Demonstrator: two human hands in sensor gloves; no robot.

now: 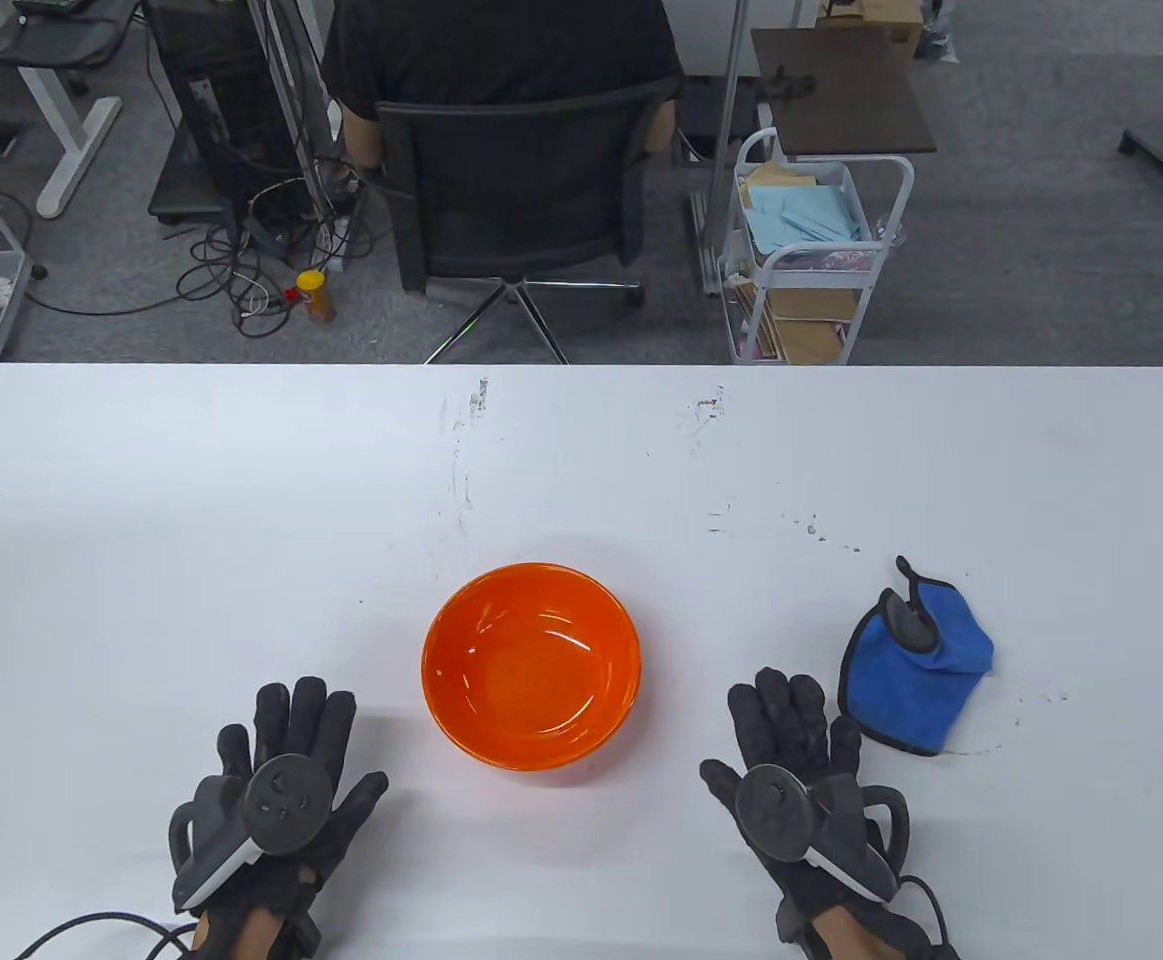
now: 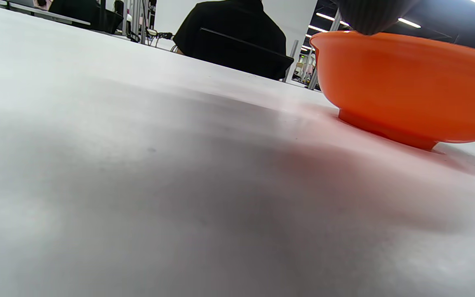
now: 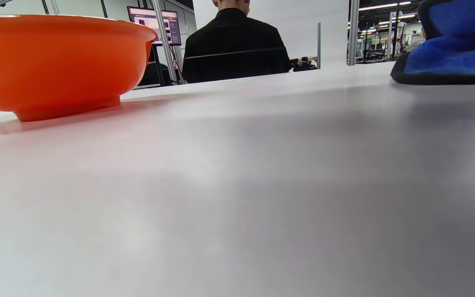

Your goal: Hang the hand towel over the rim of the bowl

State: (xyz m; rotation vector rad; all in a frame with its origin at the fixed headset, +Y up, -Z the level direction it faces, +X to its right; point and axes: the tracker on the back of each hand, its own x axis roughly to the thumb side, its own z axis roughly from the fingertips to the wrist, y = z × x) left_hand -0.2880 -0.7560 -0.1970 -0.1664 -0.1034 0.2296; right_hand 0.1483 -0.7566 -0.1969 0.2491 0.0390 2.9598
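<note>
An orange bowl (image 1: 531, 665) stands upright and empty on the white table (image 1: 241, 520), near the front middle. It also shows in the left wrist view (image 2: 406, 86) and in the right wrist view (image 3: 52, 62). A blue hand towel (image 1: 916, 675) with dark trim lies crumpled on the table to the right of the bowl; it shows in the right wrist view (image 3: 452, 49) too. My left hand (image 1: 291, 745) rests flat on the table left of the bowl, fingers spread, holding nothing. My right hand (image 1: 791, 735) rests flat between bowl and towel, close to the towel's left edge, holding nothing.
The table's far edge (image 1: 581, 368) runs across the middle of the table view. Behind it a person sits in a black office chair (image 1: 516, 190), with a white wire cart (image 1: 811, 250) to the right. Dark scuff marks (image 1: 466, 450) dot the tabletop.
</note>
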